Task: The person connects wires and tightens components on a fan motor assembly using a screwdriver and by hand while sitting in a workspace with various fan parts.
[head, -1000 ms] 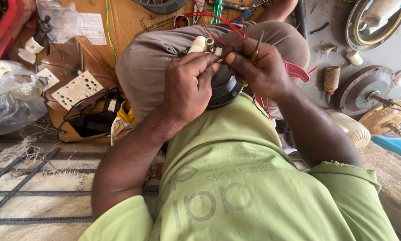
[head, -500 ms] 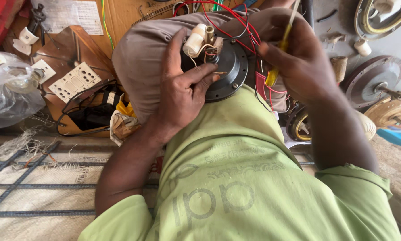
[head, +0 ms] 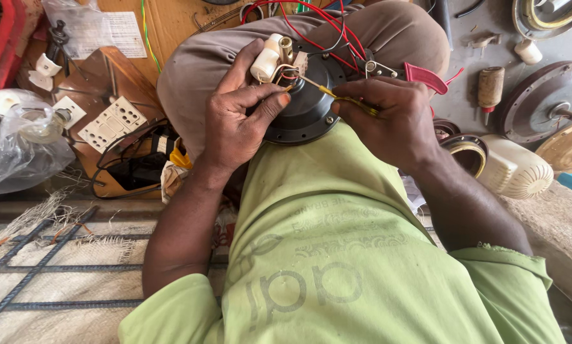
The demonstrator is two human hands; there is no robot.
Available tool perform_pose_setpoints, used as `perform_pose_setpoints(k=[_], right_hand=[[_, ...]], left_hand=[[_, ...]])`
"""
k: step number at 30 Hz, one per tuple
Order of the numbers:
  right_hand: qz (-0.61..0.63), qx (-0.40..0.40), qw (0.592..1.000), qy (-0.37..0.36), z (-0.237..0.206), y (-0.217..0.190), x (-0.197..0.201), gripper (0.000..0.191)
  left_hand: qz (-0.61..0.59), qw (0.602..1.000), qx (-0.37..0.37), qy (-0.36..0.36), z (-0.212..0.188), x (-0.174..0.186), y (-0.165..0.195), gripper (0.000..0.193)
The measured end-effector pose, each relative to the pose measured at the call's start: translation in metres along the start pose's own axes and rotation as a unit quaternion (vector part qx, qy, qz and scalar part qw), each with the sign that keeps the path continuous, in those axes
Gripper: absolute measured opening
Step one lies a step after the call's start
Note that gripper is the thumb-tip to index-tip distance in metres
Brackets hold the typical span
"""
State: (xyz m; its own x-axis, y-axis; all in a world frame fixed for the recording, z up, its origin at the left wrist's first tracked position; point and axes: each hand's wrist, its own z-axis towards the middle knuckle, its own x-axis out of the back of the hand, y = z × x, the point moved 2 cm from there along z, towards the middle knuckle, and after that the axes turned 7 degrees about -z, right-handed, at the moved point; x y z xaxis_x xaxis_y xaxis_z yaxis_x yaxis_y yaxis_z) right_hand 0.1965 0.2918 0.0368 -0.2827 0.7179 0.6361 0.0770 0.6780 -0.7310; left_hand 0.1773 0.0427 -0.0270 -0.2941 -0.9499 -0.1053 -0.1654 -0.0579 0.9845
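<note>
Fan motor [head: 305, 105], black, on lap: left hand [head: 238, 121] clamps its rim. Right hand [head: 388, 121] pinches a yellow screwdriver [head: 337, 99], tip at white capacitor [head: 265, 60]. Risk: a slipped tip could nick the red wires [head: 311, 35].

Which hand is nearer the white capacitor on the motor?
Left. The left hand touches the white capacitor with its thumb; the right hand holds a yellow screwdriver farther right.

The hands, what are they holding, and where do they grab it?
The left hand grips the round black motor at its left edge. The right hand holds a yellow screwdriver by its handle.
</note>
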Motion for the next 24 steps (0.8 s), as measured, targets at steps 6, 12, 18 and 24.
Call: perform_pose_setpoints(k=[6, 12, 18, 24], right_hand=[[-0.034, 0.077, 0.995, -0.043, 0.020, -0.013, 0.003, 0.021], [-0.105, 0.134, 0.983, -0.063, 0.027, -0.017, 0.002, 0.015], [-0.086, 0.142, 0.984, -0.062, 0.026, -0.018, 0.008, 0.019], [0.056, -0.100, 0.993, -0.041, -0.003, 0.004, 0.022, 0.022]], left_hand=[[-0.017, 0.999, -0.015, 0.024, 0.003, -0.003, 0.000, 0.022], [-0.013, 0.997, 0.033, 0.076, 0.007, -0.005, -0.004, 0.027], [0.000, 0.999, -0.044, -0.006, 0.010, -0.004, 0.000, 0.023], [-0.068, 0.994, 0.080, 0.027, 0.017, -0.001, -0.008, 0.018]])
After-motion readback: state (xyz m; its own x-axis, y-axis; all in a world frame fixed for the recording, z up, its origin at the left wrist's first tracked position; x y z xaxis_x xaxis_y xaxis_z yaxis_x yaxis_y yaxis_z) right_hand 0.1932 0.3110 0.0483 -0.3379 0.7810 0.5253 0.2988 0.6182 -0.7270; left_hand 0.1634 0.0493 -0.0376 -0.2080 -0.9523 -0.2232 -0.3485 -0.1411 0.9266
